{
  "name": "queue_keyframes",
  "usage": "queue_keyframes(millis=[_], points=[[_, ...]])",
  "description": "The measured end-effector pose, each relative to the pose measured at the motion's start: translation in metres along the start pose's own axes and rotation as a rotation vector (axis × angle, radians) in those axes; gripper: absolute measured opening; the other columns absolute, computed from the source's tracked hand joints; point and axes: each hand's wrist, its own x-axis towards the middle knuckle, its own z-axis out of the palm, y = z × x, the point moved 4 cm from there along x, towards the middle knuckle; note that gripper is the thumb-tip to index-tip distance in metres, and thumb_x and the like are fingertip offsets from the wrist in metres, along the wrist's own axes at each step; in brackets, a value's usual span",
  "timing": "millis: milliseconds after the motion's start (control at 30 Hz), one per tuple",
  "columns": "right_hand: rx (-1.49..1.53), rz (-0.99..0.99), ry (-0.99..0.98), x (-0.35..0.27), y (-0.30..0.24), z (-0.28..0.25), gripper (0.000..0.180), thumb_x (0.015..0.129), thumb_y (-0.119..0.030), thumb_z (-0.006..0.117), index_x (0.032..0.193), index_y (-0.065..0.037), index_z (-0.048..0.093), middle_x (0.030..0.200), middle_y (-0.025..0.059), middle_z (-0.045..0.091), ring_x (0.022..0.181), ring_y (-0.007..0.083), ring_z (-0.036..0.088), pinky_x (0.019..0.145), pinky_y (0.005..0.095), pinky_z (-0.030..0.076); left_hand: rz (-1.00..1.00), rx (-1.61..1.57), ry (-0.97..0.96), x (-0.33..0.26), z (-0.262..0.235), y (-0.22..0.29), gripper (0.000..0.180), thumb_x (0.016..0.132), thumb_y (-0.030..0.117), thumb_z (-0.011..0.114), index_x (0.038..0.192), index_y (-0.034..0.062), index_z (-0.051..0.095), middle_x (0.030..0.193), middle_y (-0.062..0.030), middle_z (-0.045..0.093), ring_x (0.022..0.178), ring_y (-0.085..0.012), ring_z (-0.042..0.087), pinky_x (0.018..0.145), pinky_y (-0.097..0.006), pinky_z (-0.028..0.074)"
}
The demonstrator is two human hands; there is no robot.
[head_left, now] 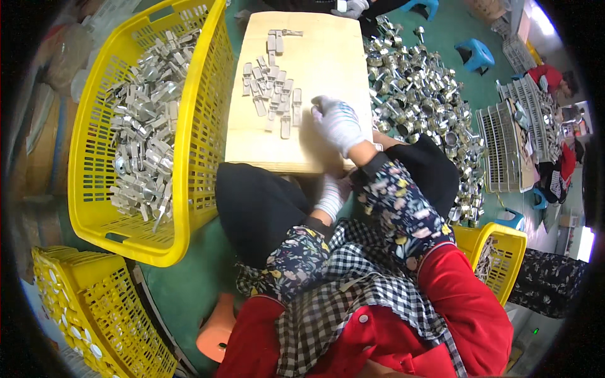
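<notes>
My right hand (340, 126), in a white glove, is over the right side of a pale wooden board (334, 57), its fingers curled in. Whatever those fingers may hold is hidden. Lower down, by the board's near edge, is my left hand (334, 192) in a white striped glove; its fingers are mostly out of sight, so I cannot tell what it holds. Loose grey handle-like plastic pieces (274, 85) lie in a cluster on the board, left of my right hand. A few more sit toward the far edge, one with a metal end.
A large yellow basket (189, 151) at left holds many grey pieces with metal ends. Shiny metal cup-like parts with stems (422, 88) are heaped on the green floor to the right. Another yellow basket (517, 252), an orange cone (217, 334) and blue stools (476, 55) stand around. A co-worker's gloved hand (351, 7) shows beyond the board.
</notes>
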Motion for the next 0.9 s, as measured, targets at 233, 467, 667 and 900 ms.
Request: queue_keyframes(millis=[233,467,667,900], points=[[-0.327,-0.435,-0.082,0.055,0.002,0.011,0.024,0.075,-0.021,0.054,0.096,-0.012,0.060,0.101,0.0093,0.057,0.099,0.0272,0.052,0.086,0.0366,0.040,-0.156,-0.165,-0.015,0.000,0.016,0.003,0.027,0.078,0.024,0.058,0.083,-0.0028,0.060,0.072,-0.0167,0.060,0.064,-0.0239,0.056,0.062,-0.035,0.044],[-0.291,-0.383,-0.209,0.036,0.004,0.002,0.030,0.077,-0.021,0.049,0.105,-0.015,0.056,0.101,0.0152,0.057,0.096,0.0298,0.054,0.083,0.0377,0.042,-0.282,-0.132,-0.145,-0.001,-0.015,0.044,0.014,0.074,-0.003,0.056,0.087,0.0001,0.058,0.078,-0.0078,0.061,0.064,-0.0199,0.053,0.062,-0.032,0.046],[-0.357,-0.365,-0.305,0.036,-0.021,0.000,0.031,0.077,-0.020,0.048,0.107,-0.014,0.055,0.094,0.0182,0.059,0.088,0.0325,0.058,0.078,0.0382,0.045,-0.289,-0.774,0.053,-0.005,0.002,0.000,0.018,0.079,0.014,0.058,0.087,-0.0011,0.062,0.074,-0.0093,0.062,0.062,-0.0144,0.052,0.059,-0.030,0.043],[-0.459,-0.489,-0.244,0.029,-0.009,-0.001,0.025,0.073,-0.020,0.053,0.091,-0.005,0.063,0.090,0.0184,0.061,0.088,0.0306,0.059,0.076,0.0382,0.047,-0.231,-0.270,-0.069,-0.002,-0.030,0.041,0.016,0.080,0.011,0.056,0.089,0.0000,0.063,0.072,-0.0070,0.062,0.057,-0.0108,0.051,0.054,-0.026,0.043]])
